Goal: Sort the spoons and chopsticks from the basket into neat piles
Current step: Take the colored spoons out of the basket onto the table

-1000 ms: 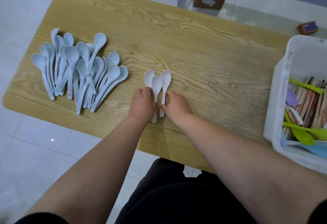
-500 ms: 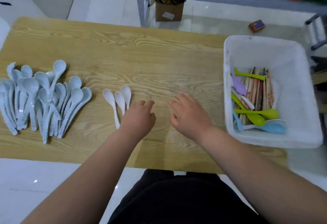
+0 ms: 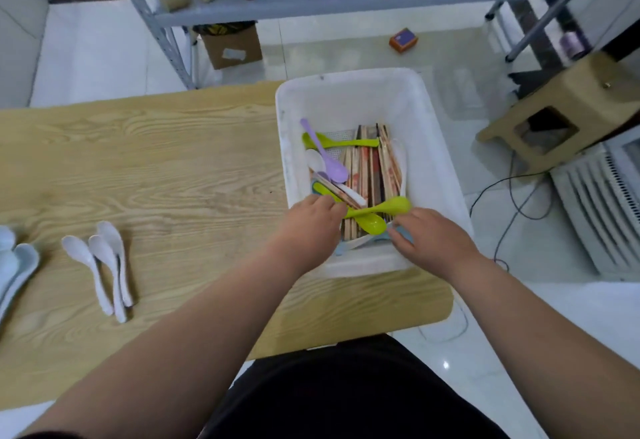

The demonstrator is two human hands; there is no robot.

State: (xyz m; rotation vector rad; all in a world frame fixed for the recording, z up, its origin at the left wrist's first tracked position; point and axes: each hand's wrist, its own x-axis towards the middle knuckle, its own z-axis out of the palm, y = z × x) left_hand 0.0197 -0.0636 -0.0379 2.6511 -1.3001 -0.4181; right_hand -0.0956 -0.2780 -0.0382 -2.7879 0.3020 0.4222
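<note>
Our left hand [image 3: 311, 227] and right hand [image 3: 431, 237] sit in the near end of the basket [image 3: 349, 92], each grip's closure impossible for us to tell, just short of light, stiff, slick green spoons [image 3: 394, 205] best pinched by their handles, then thin, roll-prone chopsticks [image 3: 372, 168] beyond.

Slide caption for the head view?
Left hand and right hand reach into the white basket of coloured spoons and chopsticks; three white spoons lie on the table.

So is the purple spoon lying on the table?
No, the purple spoon lies inside the white basket, on top of the chopsticks.
</note>
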